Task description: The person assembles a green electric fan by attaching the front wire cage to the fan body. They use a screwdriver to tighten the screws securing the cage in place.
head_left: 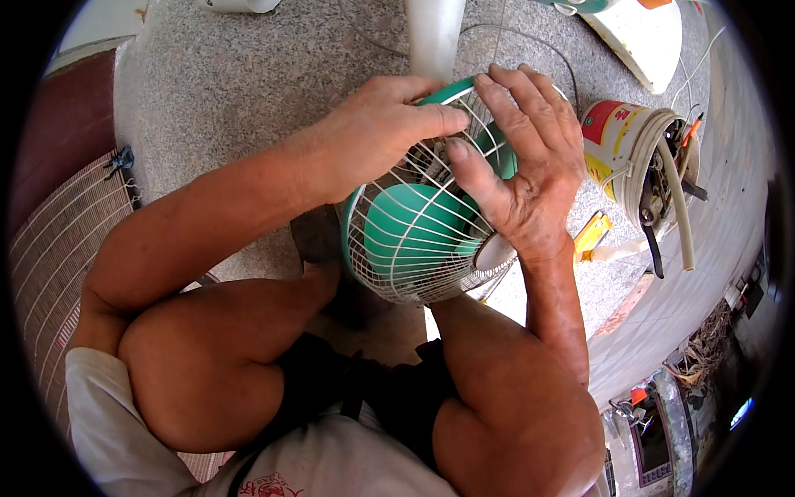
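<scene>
A small green fan with a white wire grille stands between my knees on the speckled stone floor. My left hand grips the top of the green rim, fingers curled over the edge. My right hand lies across the upper right of the wire grille, thumb pressed against the wires and fingers over the rim. The green blades show through the wires below both hands.
A can holding tools and a hose stands at the right, with a yellow-handled tool lying beside it. A white fan pole rises behind the fan. A woven mat lies at the left.
</scene>
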Demonstrator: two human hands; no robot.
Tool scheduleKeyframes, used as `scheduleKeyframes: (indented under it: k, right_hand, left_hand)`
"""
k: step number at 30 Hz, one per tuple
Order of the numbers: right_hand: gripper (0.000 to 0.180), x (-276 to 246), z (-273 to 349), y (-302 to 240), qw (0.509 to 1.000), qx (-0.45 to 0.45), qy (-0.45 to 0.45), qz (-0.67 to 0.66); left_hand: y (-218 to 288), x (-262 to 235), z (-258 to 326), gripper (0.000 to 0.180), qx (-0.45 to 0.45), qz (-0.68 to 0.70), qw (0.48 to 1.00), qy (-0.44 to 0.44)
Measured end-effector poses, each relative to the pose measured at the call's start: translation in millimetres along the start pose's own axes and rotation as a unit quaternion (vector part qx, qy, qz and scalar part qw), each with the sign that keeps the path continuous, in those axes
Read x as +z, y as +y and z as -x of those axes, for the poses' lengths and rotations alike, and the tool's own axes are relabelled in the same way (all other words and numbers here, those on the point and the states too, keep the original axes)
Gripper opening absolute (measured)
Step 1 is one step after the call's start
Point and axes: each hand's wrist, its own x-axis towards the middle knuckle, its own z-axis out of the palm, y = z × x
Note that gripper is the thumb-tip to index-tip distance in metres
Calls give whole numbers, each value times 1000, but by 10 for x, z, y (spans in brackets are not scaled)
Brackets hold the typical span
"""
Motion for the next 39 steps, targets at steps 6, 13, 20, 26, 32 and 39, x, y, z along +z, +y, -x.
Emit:
scheduleKeyframes:
  k: [6, 13, 20, 26, 32, 39]
  right_hand:
    - [45, 27, 4, -3, 1000, 1, 5, 14]
    - [42, 16, 90, -9, 999, 14, 33, 17]
    - [41, 78, 86, 14, 999, 19, 25, -25]
    - [36, 50, 187, 162, 988, 97, 33, -120]
    - [35, 82, 243, 241, 969, 161, 34, -186]
    - [34, 115, 237, 233, 963, 156, 62, -209]
  left_hand:
    - [-60, -21, -36, 38, 13, 12, 1000, 8]
    - [-6, 9, -37, 36, -15, 14, 1000, 19]
    - [-32, -54, -84, 36, -19, 38, 999, 30]
    - [7, 7, -216, 46, -31, -33, 997, 57]
    - [-2, 126, -266, 63, -50, -19, 996, 75]
    - [63, 56, -190, 74, -43, -13, 999, -28]
